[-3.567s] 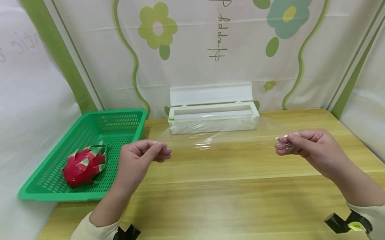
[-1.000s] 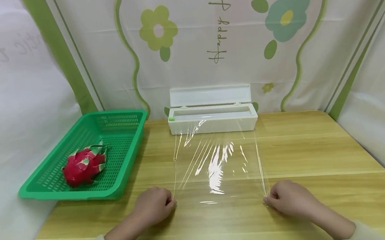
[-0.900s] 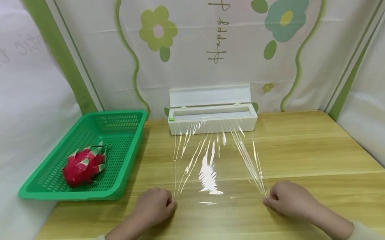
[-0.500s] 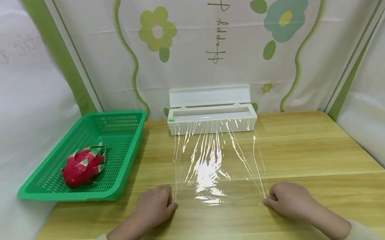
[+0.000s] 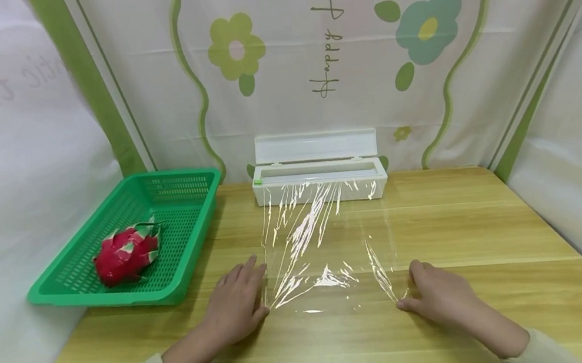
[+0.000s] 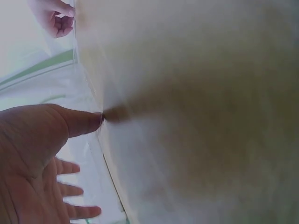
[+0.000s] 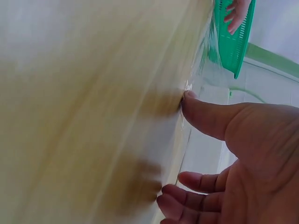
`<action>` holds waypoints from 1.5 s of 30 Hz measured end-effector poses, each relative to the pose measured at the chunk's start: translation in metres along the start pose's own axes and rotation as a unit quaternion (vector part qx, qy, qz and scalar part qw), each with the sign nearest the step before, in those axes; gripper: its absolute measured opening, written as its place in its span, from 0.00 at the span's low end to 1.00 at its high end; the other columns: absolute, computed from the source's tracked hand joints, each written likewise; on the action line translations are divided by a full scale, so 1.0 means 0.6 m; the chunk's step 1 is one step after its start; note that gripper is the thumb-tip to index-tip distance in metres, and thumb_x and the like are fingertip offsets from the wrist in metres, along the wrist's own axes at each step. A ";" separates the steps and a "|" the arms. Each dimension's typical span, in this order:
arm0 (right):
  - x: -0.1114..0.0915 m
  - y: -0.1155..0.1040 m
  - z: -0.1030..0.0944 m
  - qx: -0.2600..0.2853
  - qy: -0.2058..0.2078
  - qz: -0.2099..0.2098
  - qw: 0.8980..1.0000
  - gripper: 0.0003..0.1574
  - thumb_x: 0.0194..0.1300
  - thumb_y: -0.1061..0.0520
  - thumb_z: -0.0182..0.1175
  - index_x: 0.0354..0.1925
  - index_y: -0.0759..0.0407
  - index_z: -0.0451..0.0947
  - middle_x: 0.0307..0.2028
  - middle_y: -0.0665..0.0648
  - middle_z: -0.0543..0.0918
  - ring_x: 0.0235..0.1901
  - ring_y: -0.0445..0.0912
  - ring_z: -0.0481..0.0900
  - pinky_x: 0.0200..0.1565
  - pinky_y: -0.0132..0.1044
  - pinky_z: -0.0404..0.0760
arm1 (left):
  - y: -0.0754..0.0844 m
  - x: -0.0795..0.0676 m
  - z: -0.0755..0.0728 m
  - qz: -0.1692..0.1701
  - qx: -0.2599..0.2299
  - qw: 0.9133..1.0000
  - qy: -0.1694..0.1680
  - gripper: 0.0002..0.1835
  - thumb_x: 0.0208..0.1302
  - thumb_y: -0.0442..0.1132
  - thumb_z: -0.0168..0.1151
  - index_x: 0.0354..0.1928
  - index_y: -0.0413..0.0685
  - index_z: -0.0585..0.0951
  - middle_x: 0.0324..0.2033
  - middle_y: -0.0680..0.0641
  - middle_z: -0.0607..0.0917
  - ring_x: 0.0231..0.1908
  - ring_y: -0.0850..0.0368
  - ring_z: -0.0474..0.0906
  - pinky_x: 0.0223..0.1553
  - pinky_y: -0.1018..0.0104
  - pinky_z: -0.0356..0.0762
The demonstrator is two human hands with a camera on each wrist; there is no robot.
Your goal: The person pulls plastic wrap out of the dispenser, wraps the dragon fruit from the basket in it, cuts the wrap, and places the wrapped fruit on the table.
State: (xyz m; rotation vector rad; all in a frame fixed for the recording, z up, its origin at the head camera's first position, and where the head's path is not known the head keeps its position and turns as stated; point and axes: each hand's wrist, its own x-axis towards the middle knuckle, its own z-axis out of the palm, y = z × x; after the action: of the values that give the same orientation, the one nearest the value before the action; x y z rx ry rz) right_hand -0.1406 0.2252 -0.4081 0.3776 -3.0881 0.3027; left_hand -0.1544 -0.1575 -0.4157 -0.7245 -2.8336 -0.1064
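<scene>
A clear sheet of cling film [image 5: 324,243] stretches from the white dispenser box [image 5: 321,190] toward the front of the table. My left hand [image 5: 236,302] has its fingers spread, and its thumb presses the film's near left corner onto the wood. At the near right corner, my right hand [image 5: 441,293] touches the film with its thumb tip. In the right wrist view the right fingers [image 7: 196,196] are loosely bent and apart from the thumb. The box's lid [image 5: 315,146] stands raised, with a pale roll partly visible inside.
On the left, a green plastic basket [image 5: 183,270] holds a red dragon fruit [image 5: 125,255]. A patterned cloth [image 5: 303,44] hangs behind the wooden table [image 5: 460,217], and pale cloth borders both sides.
Earlier both hands held the film's edge raised, then drew it toward the front and down to the table. Since half a second ago, both hands have loosened, the left fingers spreading out.
</scene>
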 end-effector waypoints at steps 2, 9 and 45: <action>0.003 0.002 -0.001 -0.003 0.005 -0.002 1.000 0.35 0.41 0.33 0.64 0.32 0.57 0.64 0.22 0.49 0.65 0.20 0.43 0.63 0.20 0.36 0.62 | -0.001 0.000 0.000 0.016 0.003 1.000 -0.007 0.40 0.50 0.55 0.61 0.63 0.46 0.61 0.63 0.43 0.57 0.59 0.41 0.57 0.56 0.46 0.54; 0.008 0.006 -0.006 -0.016 0.033 -0.026 0.999 0.42 0.37 0.32 0.66 0.40 0.60 0.67 0.28 0.52 0.70 0.27 0.46 0.70 0.24 0.40 0.67 | -0.003 0.001 0.002 0.052 0.011 0.998 -0.038 0.35 0.57 0.56 0.54 0.63 0.47 0.62 0.64 0.45 0.56 0.62 0.41 0.50 0.58 0.43 0.47; 0.154 0.053 -0.016 -0.022 0.009 -0.215 0.976 0.52 0.51 0.33 0.57 0.63 0.65 0.56 0.62 0.63 0.58 0.61 0.55 0.54 0.58 0.50 0.54 | -0.019 0.005 0.004 0.084 -0.012 0.993 -0.083 0.35 0.60 0.56 0.50 0.63 0.41 0.61 0.62 0.42 0.59 0.62 0.41 0.49 0.59 0.46 0.45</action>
State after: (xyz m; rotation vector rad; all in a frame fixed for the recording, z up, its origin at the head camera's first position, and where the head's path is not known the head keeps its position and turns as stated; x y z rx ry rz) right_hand -0.2380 0.2352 -0.4008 1.0086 -2.8827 0.2209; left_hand -0.1626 -0.1657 -0.4173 -1.0186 -2.9154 -0.0545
